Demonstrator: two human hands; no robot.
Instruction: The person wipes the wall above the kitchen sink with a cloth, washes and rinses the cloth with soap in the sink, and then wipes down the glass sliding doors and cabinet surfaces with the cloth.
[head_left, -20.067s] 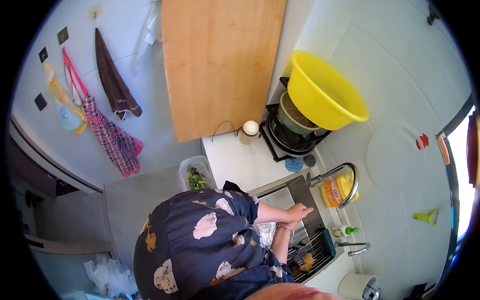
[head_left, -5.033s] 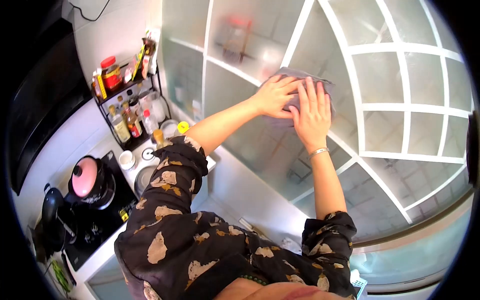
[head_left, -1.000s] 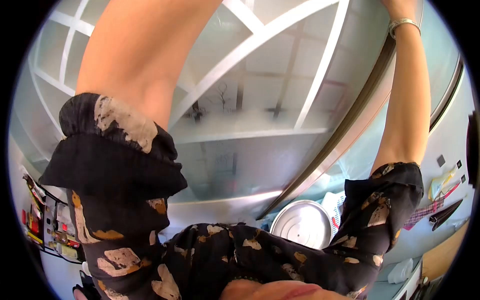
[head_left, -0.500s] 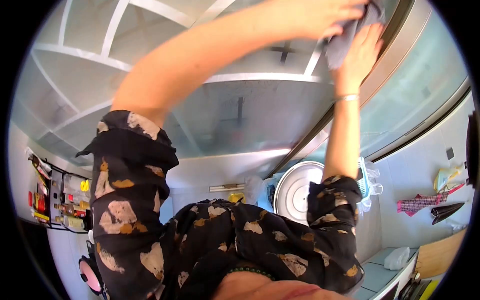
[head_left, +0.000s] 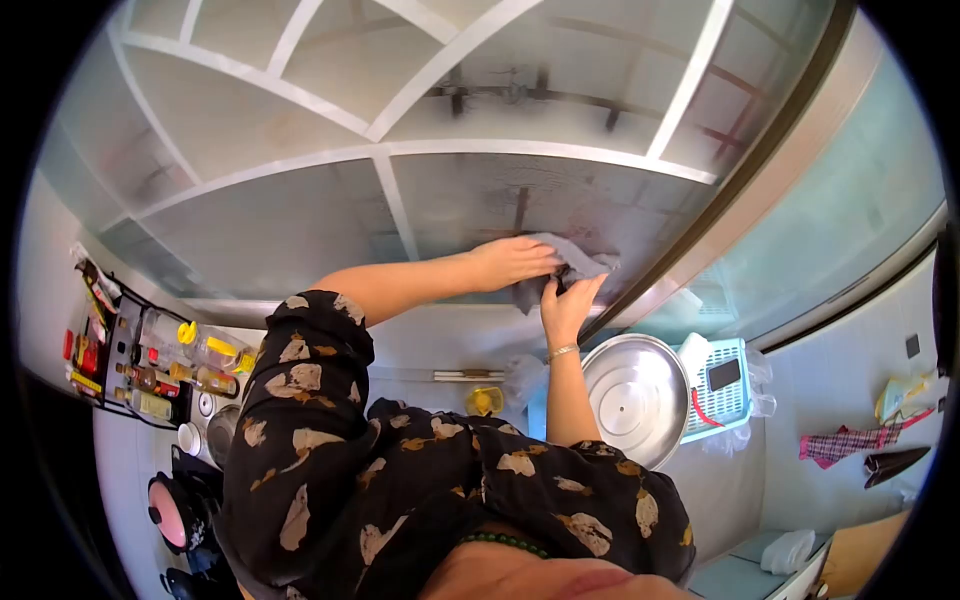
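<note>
A crumpled grey cloth is bunched between my two hands, low on the frosted glass panel with white strips. My left hand comes from the left side, its fingers closed on the cloth's left part. Below and to the right, my right hand, with a bracelet at its wrist, grips the cloth's lower right edge between thumb and fingers. Part of the cloth is hidden behind the hands.
Right of my right arm are a round metal lid or basin and a light-blue basket with a phone on it. A rack with bottles stands left, above a pot with a pink lid. A metal frame edges the glass.
Both hands and the cloth have come down from the upper right of the glass to its lower part. Earlier, both hands lay on the cloth against the glass; now the cloth is bunched between them.
</note>
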